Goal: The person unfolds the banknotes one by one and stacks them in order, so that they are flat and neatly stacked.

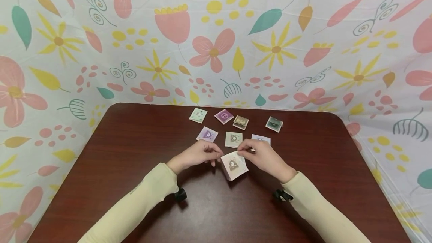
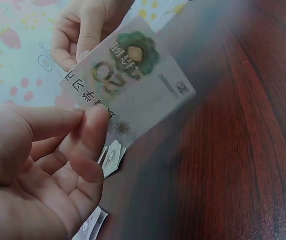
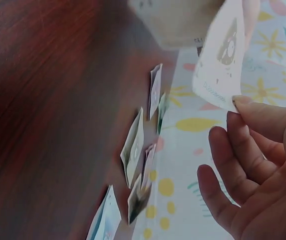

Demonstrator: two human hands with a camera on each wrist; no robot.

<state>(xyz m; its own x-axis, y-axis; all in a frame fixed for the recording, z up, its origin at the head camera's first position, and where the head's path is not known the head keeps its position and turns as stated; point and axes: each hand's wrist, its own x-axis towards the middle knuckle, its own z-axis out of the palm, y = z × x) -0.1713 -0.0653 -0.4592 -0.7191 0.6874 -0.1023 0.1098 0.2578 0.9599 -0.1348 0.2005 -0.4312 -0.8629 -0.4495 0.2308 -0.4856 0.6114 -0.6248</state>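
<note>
A folded paper note (image 1: pixel 234 166) with a small brown animal print hangs above the table between both hands. My left hand (image 1: pixel 199 155) pinches its upper left corner, and my right hand (image 1: pixel 266 159) pinches the upper right. In the left wrist view, the note's face (image 2: pixel 147 95) shows a gold 20 and a green design, with my left hand (image 2: pixel 43 165) at its lower edge. In the right wrist view, thumb and fingertip of my right hand (image 3: pixel 262 155) hold a corner of the pale note (image 3: pixel 222 65).
Beyond the hands lie several folded notes: purple (image 1: pixel 208 134), cream (image 1: pixel 233 139), pale blue (image 1: pixel 261 138), mint (image 1: pixel 198 115), magenta (image 1: pixel 224 116), brown (image 1: pixel 240 122) and dark green (image 1: pixel 274 124). A flowered cloth (image 1: pixel 216 66) hangs behind the dark red table (image 1: pixel 141 134).
</note>
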